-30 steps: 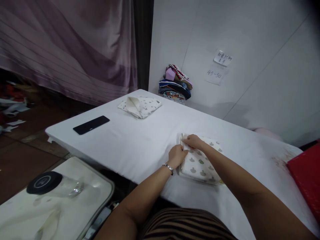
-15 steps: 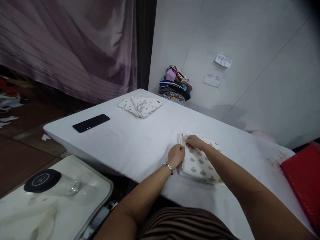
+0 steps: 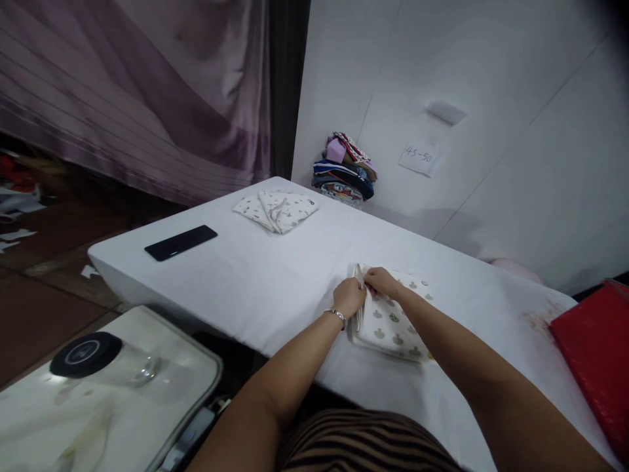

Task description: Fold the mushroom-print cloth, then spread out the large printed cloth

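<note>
A folded white cloth [image 3: 388,331] printed with grey shapes and a small green one lies on the white-covered table [image 3: 289,282] in front of me. Its layered left edge is raised. My left hand [image 3: 350,296], with a bracelet at the wrist, is closed on that edge from the near side. Just beyond it, my right hand [image 3: 381,282] pinches the cloth close to the same edge, its forearm crossing over the right part of the cloth. The fingertips of both hands nearly meet and are partly hidden.
A second folded patterned cloth [image 3: 276,211] and a black phone [image 3: 181,242] lie farther left on the table. A clothes stack [image 3: 344,167] stands by the wall. Something red [image 3: 594,354] sits at the right edge. A clear jar with black lid [image 3: 86,354] lies on a side surface.
My left hand has shifted slightly up and right along the raised edge, closer to my right hand. My right hand has stayed almost in place, and the cloth looks nearly unchanged.
</note>
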A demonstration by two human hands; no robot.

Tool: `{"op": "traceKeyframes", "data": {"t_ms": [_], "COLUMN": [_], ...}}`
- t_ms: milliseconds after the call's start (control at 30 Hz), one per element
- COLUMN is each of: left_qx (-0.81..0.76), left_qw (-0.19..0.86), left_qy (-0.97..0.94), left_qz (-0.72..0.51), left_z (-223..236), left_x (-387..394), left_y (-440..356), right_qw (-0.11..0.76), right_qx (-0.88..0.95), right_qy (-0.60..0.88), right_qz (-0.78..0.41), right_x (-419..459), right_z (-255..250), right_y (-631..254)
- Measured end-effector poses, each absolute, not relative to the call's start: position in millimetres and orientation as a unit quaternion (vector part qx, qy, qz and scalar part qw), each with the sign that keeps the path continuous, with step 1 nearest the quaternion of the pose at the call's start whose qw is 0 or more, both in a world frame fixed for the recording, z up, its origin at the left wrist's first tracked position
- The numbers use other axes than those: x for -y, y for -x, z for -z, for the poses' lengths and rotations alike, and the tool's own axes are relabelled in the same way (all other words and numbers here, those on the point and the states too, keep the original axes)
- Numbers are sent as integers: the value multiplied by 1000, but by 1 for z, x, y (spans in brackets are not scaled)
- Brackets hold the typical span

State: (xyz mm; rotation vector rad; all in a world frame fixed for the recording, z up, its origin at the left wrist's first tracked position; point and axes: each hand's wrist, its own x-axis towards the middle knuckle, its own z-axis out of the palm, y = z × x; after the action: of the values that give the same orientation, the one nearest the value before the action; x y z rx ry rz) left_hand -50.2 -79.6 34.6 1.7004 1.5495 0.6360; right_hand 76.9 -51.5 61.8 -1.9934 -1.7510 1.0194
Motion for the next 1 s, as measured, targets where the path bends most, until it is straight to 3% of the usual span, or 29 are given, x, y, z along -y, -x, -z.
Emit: {"op": "traceKeyframes", "data": {"t_ms": [500, 1000], "left_qx": [-610, -615], "left_qw": [442, 402], "left_qy": [-599, -621], "left_qz": [-271, -274], "left_z": [-23, -31], "left_x": [74, 76], "left_y": [57, 51], "right_qw": [178, 146], "right_qx": [587, 632], "right_qy": [678, 700], "right_qz": [-405, -297], "right_x": [60, 32], "right_z": [-55, -60], "right_y": [-73, -77]}}
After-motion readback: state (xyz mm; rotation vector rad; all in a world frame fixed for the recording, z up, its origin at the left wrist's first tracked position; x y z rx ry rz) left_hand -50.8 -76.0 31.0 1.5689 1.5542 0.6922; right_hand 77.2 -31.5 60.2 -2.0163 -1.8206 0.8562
